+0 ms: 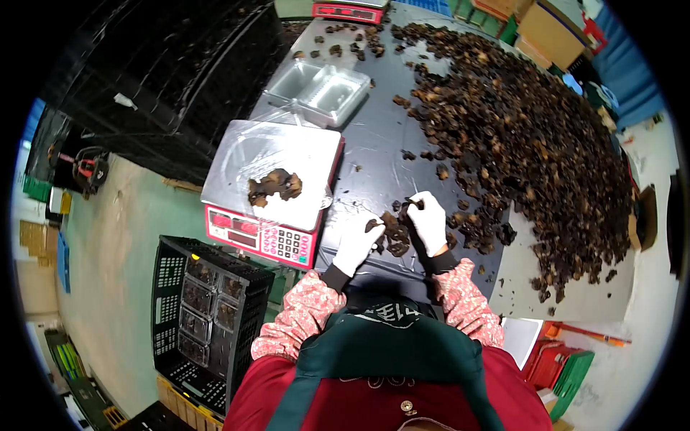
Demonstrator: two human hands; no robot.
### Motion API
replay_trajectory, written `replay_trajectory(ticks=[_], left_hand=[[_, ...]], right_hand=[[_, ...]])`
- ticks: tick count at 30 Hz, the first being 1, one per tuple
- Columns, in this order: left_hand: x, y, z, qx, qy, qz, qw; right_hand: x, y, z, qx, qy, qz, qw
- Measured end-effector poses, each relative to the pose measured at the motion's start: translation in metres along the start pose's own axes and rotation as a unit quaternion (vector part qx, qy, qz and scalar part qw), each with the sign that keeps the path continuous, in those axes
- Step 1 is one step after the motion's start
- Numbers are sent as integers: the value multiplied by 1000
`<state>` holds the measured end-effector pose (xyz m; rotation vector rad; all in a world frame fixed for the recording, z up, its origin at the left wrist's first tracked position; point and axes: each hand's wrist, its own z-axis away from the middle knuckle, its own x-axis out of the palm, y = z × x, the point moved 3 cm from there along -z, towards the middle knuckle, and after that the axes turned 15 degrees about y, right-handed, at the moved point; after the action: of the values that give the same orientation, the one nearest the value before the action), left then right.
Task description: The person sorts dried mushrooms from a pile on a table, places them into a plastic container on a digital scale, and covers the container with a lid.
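Both hands wear white gloves and are at the table's near edge, over a small cluster of dark wood ear mushrooms [394, 237]. My left hand [357, 246] is closed, with a small dark mushroom piece [373, 225] at its fingertips. My right hand [430, 221] pinches another dark piece [415, 206] between thumb and fingers. Left of my hands stands a red and silver digital scale [260, 241]. On its plate, in clear plastic, lies a small heap of brown-black mushrooms [275, 188]. A big spread of mushrooms [517, 129] covers the table's right side.
Clear plastic trays [336, 95] are stacked behind the scale. A second red scale [348, 12] stands at the far edge. Lower left, a black crate [165, 309] holds several filled clear boxes [198, 299]. Tall black crates [158, 86] rise at upper left; a cardboard box [550, 34] sits far right.
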<state>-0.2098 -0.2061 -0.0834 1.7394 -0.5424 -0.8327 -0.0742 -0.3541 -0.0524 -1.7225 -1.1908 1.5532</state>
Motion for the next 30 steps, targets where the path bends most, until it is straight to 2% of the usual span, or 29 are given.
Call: replay_trajectory(ticks=[2, 3, 4, 5, 6, 7, 8, 9, 10, 11, 12, 14, 15, 16, 18, 20, 22, 23, 24, 25, 26, 28, 30], left_hand=[[-30, 64, -2, -178, -14, 140, 974], [-51, 91, -5, -138, 31, 139, 980], [-76, 113, -13, -158, 27, 174, 972], [-103, 115, -24, 14, 85, 55, 995], [-131, 138, -26, 6, 194, 11, 981], [-158, 119, -37, 73, 248, -34, 965], [-176, 132, -41, -86, 267, 119, 952], [-190, 135, -47, -99, 303, 121, 940], [-203, 126, -54, -4, 309, 60, 949], [-211, 110, -61, 23, 301, 8, 953], [-214, 101, -67, 52, 288, -42, 955], [-202, 100, -68, 157, 223, -202, 941], [-198, 88, -68, 194, 188, -273, 923], [-193, 81, -65, 209, 180, -366, 889], [-188, 66, -64, 221, 137, -426, 866], [-182, 71, -61, 221, 142, -471, 842], [-181, 80, -62, 209, 138, -486, 837], [-180, 87, -62, 206, 137, -514, 821], [-180, 93, -62, 204, 136, -543, 803], [-181, 92, -64, 185, 123, -564, 796], [-181, 94, -64, 182, 120, -566, 795], [-179, 102, -64, 187, 122, -582, 782], [-180, 114, -66, 231, 140, -630, 728]], right_hand=[[-2, -36, -8, 33, -50, -119, 991], [-2, -67, -10, -9, -74, -166, 983], [4, -91, -13, -22, -105, -206, 973], [6, -128, -10, 11, -170, -276, 946], [19, -148, -8, 89, -229, -356, 901], [25, -178, -8, 10, -223, -323, 920], [49, -185, -8, 3, -215, -314, 925], [58, -210, -4, -25, -202, -279, 939], [74, -222, -2, -137, -147, -247, 948], [90, -233, 2, -162, -162, -212, 950], [99, -242, 12, -94, -212, -196, 953], [143, -228, 26, -292, -123, -194, 928], [153, -221, 33, -350, -124, -111, 922], [159, -217, 39, -364, -164, 49, 916], [139, -221, 43, -393, -118, 30, 911], [128, -209, 42, -365, -80, -113, 921], [85, -198, 22, -294, -131, -234, 917], [56, -187, 15, -229, -135, -215, 940], [32, -161, 11, -233, -71, -166, 955], [11, -124, 4, -211, -52, -129, 968], [-6, -87, 4, -74, -31, -98, 992], [-31, -25, 18, -63, 38, 65, 995], [-42, -18, 45, -25, 34, 60, 997]])
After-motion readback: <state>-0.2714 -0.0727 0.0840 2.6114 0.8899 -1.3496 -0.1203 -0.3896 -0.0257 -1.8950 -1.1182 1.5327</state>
